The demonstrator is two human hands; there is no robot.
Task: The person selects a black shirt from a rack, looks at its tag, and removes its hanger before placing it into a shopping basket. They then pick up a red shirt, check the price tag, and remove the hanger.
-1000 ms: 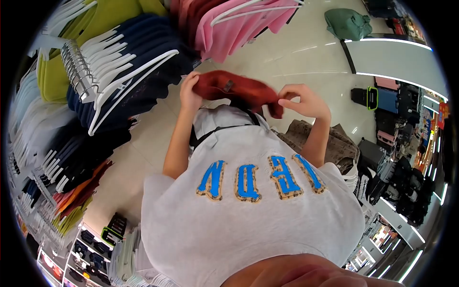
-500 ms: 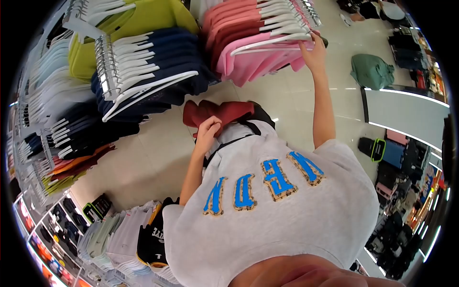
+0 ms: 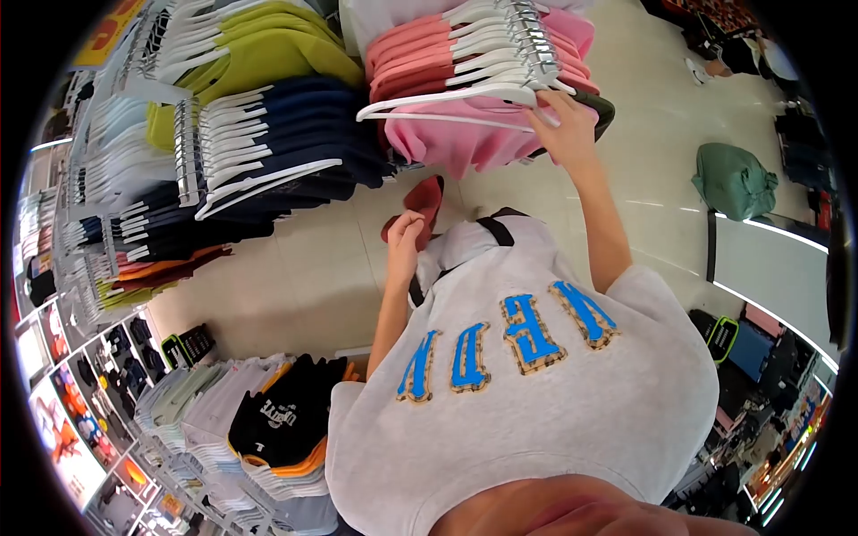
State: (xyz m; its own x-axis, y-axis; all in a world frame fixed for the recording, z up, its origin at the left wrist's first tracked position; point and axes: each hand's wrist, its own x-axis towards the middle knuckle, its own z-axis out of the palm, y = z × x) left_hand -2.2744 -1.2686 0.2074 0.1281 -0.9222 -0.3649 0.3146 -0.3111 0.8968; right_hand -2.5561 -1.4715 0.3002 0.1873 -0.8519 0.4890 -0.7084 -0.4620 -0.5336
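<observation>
My right hand [image 3: 565,125] reaches up to the front of a rack, its fingers curled at the shoulder of a white hanger [image 3: 438,100]. A pink shirt [image 3: 465,143] hangs from that hanger. Behind it, more white hangers carry dark red and coral pink shirts [image 3: 407,54]. Closed and held low before my body, my left hand [image 3: 407,230] grips a dark red garment [image 3: 425,204]. Part of this garment is hidden behind the hand. A black strap [image 3: 494,230] crosses the light grey clothing at my waist.
Navy shirts [image 3: 304,125] hang to the left, below yellow-green shirts [image 3: 277,54]. Folded shirts, a black one [image 3: 281,406] on top, lie at the lower left. A green bundle [image 3: 735,181] sits above a white counter [image 3: 773,259] on the right. Part of another person [image 3: 737,58] shows at upper right.
The view has shifted, with the pink shirts now nearer the middle. My right hand has moved along the hanger, which is turned more broadside. The dark red garment hangs narrower from my left hand.
</observation>
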